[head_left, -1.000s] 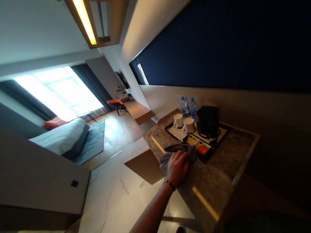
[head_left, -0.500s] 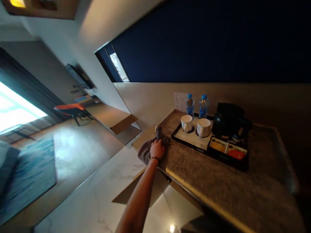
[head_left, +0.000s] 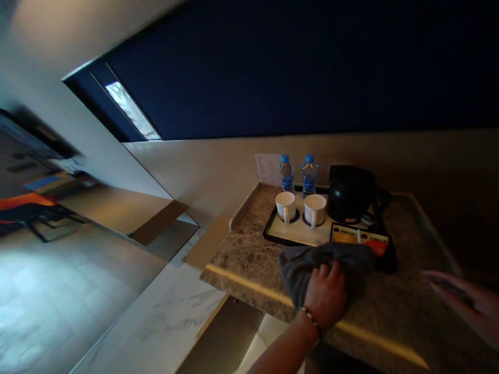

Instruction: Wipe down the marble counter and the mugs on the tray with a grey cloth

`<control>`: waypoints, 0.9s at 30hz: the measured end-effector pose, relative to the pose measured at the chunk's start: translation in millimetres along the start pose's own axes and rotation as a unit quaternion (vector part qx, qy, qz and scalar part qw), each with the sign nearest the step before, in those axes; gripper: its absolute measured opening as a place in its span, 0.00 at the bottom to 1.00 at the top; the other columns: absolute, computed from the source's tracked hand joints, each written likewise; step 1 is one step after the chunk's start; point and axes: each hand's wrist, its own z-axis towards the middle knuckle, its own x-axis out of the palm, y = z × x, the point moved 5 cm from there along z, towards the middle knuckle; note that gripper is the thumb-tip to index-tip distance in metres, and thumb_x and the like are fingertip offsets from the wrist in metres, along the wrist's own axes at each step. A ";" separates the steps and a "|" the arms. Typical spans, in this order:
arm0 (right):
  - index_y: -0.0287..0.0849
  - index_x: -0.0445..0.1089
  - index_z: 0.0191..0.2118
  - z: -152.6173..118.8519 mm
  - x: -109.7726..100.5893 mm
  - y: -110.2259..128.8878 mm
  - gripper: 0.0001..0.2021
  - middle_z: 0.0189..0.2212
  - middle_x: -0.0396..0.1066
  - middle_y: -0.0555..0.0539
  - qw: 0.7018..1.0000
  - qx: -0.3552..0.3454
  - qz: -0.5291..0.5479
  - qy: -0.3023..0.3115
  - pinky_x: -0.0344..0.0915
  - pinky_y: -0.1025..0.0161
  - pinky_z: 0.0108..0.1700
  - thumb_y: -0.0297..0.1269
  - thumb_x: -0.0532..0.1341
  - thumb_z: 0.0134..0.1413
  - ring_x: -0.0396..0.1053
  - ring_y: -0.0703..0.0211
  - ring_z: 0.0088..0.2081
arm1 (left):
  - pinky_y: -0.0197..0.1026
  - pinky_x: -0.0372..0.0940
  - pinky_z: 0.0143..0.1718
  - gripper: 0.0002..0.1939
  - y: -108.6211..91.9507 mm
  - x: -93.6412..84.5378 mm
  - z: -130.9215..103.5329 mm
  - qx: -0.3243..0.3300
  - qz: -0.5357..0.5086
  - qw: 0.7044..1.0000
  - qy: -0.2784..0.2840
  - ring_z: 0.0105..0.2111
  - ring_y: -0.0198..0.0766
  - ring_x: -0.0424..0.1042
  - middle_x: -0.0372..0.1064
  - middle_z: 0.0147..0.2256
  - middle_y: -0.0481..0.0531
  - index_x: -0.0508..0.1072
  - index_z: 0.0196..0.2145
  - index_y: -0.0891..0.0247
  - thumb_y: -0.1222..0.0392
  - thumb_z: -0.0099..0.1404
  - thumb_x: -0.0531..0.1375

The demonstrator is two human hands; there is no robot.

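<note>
Left hand: the left hand (head_left: 325, 296) lay flat, palm down, pressing a grey cloth (head_left: 312, 262) onto the stone counter (head_left: 249, 254), fingers spread to keep it bunched under the palm
Right hand: the right hand (head_left: 463, 301) hovered blurred at the counter's right edge (grip unclear, apparently holding nothing)
Cloth: just in front of the black tray (head_left: 273, 236), touching its near rim
Tray: held two cups (head_left: 286, 205), two water bottles (head_left: 287, 174) and a kettle (head_left: 346, 197), grouped by the wall
</note>
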 end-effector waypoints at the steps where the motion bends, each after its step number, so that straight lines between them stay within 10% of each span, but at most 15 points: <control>1: 0.56 0.75 0.42 7.7 8.0 2.1 0.23 0.40 0.76 0.46 0.999 0.016 0.027 0.028 0.73 0.54 0.43 0.65 0.56 0.52 0.74 0.49 0.42 | 0.49 0.67 0.43 0.14 32.5 -5.5 -15.9 -0.041 0.013 0.999 0.012 0.45 0.47 0.64 0.63 0.56 0.54 0.70 0.46 0.62 0.54 0.67 0.54; 6: 0.51 0.72 0.45 39.6 54.9 68.5 0.19 0.42 0.76 0.47 0.988 -0.013 0.114 0.108 0.71 0.54 0.49 0.55 0.55 0.56 0.74 0.51 0.44 | 0.48 0.65 0.47 0.15 193.8 -43.9 -97.1 -0.303 0.120 0.945 0.016 0.45 0.47 0.65 0.66 0.52 0.58 0.70 0.49 0.65 0.58 0.67 0.54; 10: 0.42 0.70 0.51 62.5 103.3 152.0 0.20 0.48 0.72 0.43 0.961 -0.192 0.071 0.188 0.67 0.53 0.55 0.44 0.48 0.64 0.70 0.52 0.49 | 0.48 0.65 0.48 0.19 249.4 -53.2 -105.2 -0.369 0.155 0.916 0.019 0.47 0.49 0.66 0.66 0.52 0.59 0.69 0.53 0.64 0.56 0.69 0.52; 16: 0.32 0.67 0.53 90.1 169.1 198.1 0.20 0.54 0.67 0.36 0.917 -0.255 -0.180 0.249 0.63 0.56 0.57 0.27 0.44 0.65 0.65 0.52 0.55 | 0.57 0.57 0.57 0.22 248.5 -83.1 -42.7 -0.314 0.149 0.937 -0.030 0.58 0.54 0.58 0.60 0.60 0.60 0.69 0.55 0.62 0.50 0.66 0.56; 21: 0.33 0.72 0.39 101.3 194.3 189.7 0.15 0.36 0.73 0.35 0.911 -0.215 -0.269 0.227 0.66 0.53 0.41 0.25 0.47 0.62 0.72 0.45 0.39 | 0.44 0.64 0.52 0.11 226.5 -63.7 30.5 -0.117 0.038 0.976 0.181 0.48 0.43 0.70 0.75 0.42 0.57 0.76 0.41 0.63 0.60 0.66 0.55; 27: 0.39 0.71 0.31 107.9 198.5 178.0 0.10 0.32 0.73 0.42 0.917 -0.169 -0.294 0.210 0.60 0.60 0.33 0.26 0.53 0.58 0.70 0.52 0.35 | 0.46 0.68 0.42 0.04 223.0 -27.6 72.4 -0.004 0.012 0.961 0.276 0.40 0.50 0.75 0.76 0.34 0.62 0.78 0.30 0.67 0.64 0.55 0.64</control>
